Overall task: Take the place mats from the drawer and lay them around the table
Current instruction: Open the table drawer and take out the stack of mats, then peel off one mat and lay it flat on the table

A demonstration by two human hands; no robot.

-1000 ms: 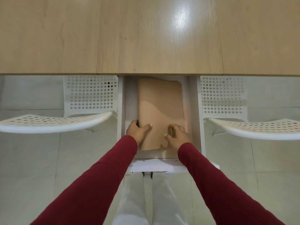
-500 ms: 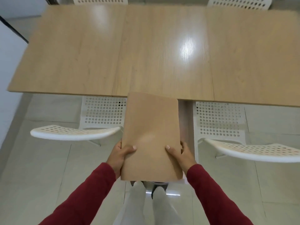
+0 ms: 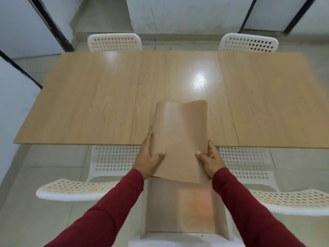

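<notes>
I grip the place mats (image 3: 179,138) with my left hand (image 3: 149,157) and right hand (image 3: 210,159), one on each long edge. Their long axis runs 6 to 12 o'clock, far end curling over the table (image 3: 89,104), near end above the open drawer (image 3: 179,207).

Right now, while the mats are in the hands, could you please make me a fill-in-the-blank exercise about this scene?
1. Both hands, left hand and right hand, hold the tan place mats by their ____ end.
2. The far end of the mats lies over the wooden ____.
3. The sleeves are dark ____.
4. The chairs around the table are ____ with round holes.

Missing words: near; table; red; white
</notes>
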